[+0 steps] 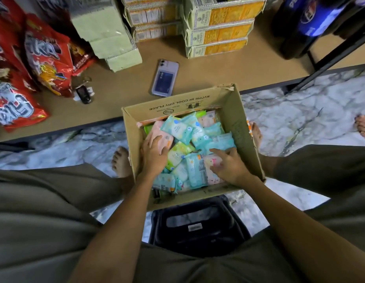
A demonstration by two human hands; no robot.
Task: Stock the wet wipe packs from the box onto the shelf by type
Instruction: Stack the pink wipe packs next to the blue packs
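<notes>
An open cardboard box (236,111) sits on the floor between my feet, filled with several wet wipe packs in teal (178,128), pink (157,129) and green (177,154). My left hand (154,155) lies on the pink pack at the box's left side, fingers curled over its edge. My right hand (228,166) reaches in from the right, its fingers spread over a teal pack (195,170) and a pale pink pack beside it. The brown shelf board (198,78) runs just beyond the box.
On the shelf lie a phone (165,78), a key fob (84,94), red snack bags (49,58), stacked yellow cartons (220,31) and green cartons (110,41). A black stool (198,225) stands under me. A dark shelf post (330,60) rises at right. Another person's foot (364,127) shows at far right.
</notes>
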